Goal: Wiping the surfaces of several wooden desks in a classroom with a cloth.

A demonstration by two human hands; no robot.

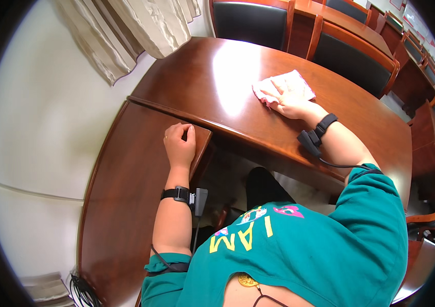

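My right hand (290,101) lies palm down on a pink and white cloth (298,80), its fingers spread and pressing it onto the polished wooden table (186,76). The cloth is spread mostly flat, with a crumpled edge near the thumb. On the adjoining wooden table (125,165) to the left, my left hand (180,142) rests near the corner. Its fingers are curled, with nothing visible in them and a small gap by the thumb. Black straps with small devices circle both wrists.
Black-padded wooden chairs (351,57) stand along the table's far side. A beige curtain (125,34) hangs over its far left end, beside a white wall (40,115). Coiled black cables (83,289) lie at lower left. Further tables and chairs stand to the right.
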